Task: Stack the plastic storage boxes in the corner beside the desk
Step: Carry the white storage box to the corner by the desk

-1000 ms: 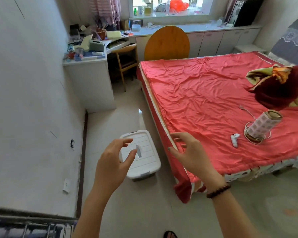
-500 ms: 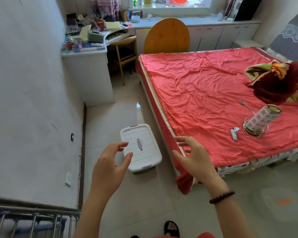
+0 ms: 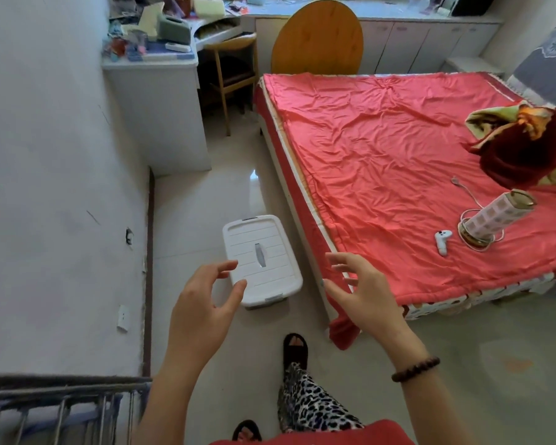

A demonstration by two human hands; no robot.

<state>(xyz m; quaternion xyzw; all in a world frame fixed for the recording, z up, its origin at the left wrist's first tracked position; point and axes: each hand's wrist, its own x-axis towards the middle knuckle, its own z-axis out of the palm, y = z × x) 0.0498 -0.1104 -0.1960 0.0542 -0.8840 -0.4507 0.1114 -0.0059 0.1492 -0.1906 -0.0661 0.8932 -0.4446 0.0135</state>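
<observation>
Storage box: a white lidded plastic storage box (image 3: 261, 259) sits flat on the tiled floor (image 3: 206, 200), in the aisle between the wall (image 3: 55, 175) and the bed (image 3: 414, 175), just beside the bed's side.
Long axis: it runs away from the person, toward the counter (image 3: 154, 101), tipped slightly to the right at the near end; a grey latch shows at each short end.
Lid: closed, ribbed, with a recessed grip at its centre.
Other boxes: only this one is in view, so where the rest lie cannot be told.
Direction from the hands: ahead and below, in the gap between them.
Left hand (image 3: 206, 303): open, fingers spread and curled, grasping nothing; in the picture its fingertips overlap the box's near left corner, though it is probably well above the lid, not touching.
Right hand (image 3: 363, 290): open and empty too, held over the bed's edge, right of the box; a bead bracelet is on that wrist.
Nearer hand: the left, by the look of it.
Destination: the corner where the counter's side meets the wall lies beyond the box's far end, bare floor between.
Coming move, as a judgement: bend down and take the two long sides, one hand each.
</observation>
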